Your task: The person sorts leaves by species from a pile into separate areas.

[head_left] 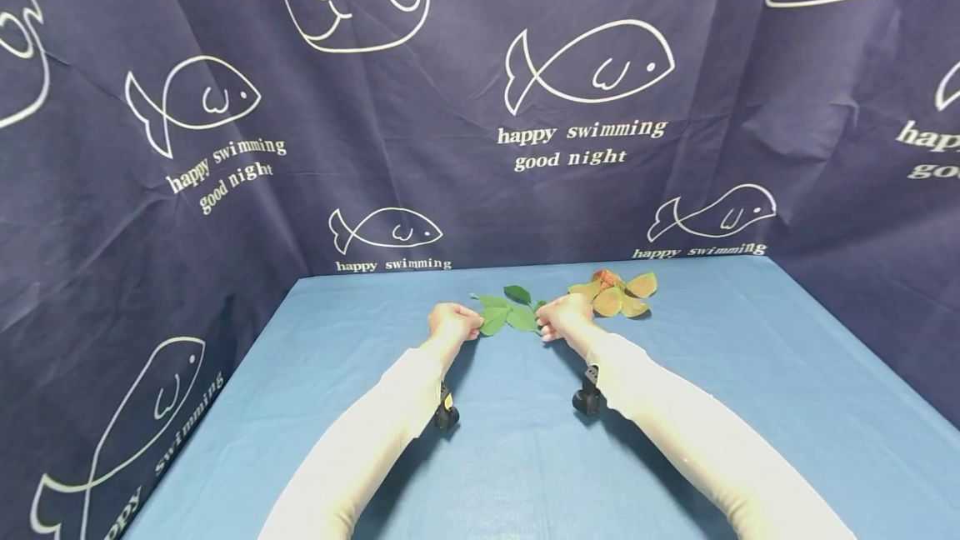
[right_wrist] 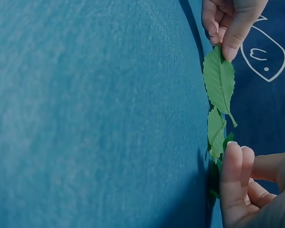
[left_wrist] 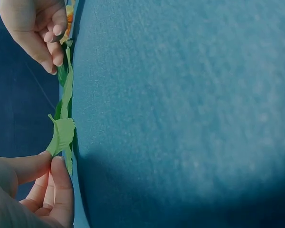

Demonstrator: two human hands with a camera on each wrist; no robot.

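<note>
In the head view my left hand [head_left: 454, 321] pinches a green leaf [head_left: 492, 321] at the left end of a small group of leaves. The left wrist view shows this leaf [left_wrist: 62, 135] between thumb and fingertips; in the right wrist view the leaf [right_wrist: 220, 78] has a toothed edge and its stalk hangs downward. My right hand [head_left: 567, 317] is at the right end of the group, fingers loosely bent, with nothing seen between them. Beside it lie a green leaf [head_left: 522, 318] and a darker leaf [head_left: 517, 295]. Its fingertips partly hide the leaves behind.
Right of my right hand lies a cluster of yellow-orange leaves [head_left: 608, 302] around a reddish-brown clump [head_left: 607, 278]. A blue cloth [head_left: 510, 473] covers the table. A dark curtain [head_left: 465, 148] with white fish drawings rises behind and at both sides.
</note>
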